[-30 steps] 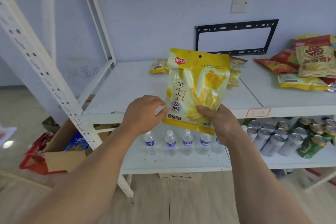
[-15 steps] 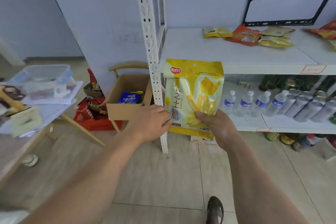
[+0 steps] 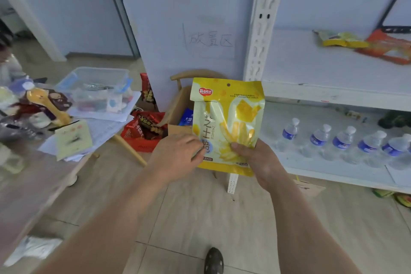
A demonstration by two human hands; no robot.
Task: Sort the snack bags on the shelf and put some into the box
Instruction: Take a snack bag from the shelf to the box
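**Yellow snack bag held upright in both hands, frame centre**

Largest first. White metal shelf (image 3: 333,95) across right half of frame; perforated upright post running top to bottom just right of centre. Upper board carrying a yellow bag (image 3: 340,40) and an orange bag (image 3: 387,50) at upper right, lying flat, touching or overlapping at their near edges. Lower board holding a row of water bottles (image 3: 342,140), upright, blue labels, side by side.

Wooden table (image 3: 26,184) along left edge, cluttered: clear plastic tub (image 3: 95,87) on loose papers, mixed wrappers further left, blurred.

Cardboard box (image 3: 178,109) at centre, on floor between table and shelf post, partly hidden behind the held bag; blue packet (image 3: 186,119) visible inside. Red basket (image 3: 142,133) just left of box, filled with dark-and-red packets.

Yellow snack bag (image 3: 226,122) at frame centre, upright, printed face toward camera, in front of box and post, clear of the shelf boards.

Right hand (image 3: 258,160) at bottom right corner of bag: thumb pressed on front face, fingers behind, firm pinch on the bag. Left hand (image 3: 178,155) at lower left edge: fingers curled, tips touching the bag's front; full grasp or mere contact cannot be told.

Handwritten paper sign (image 3: 210,40) on wall above box. Dark shoe (image 3: 214,260) at bottom centre on floor tiles.
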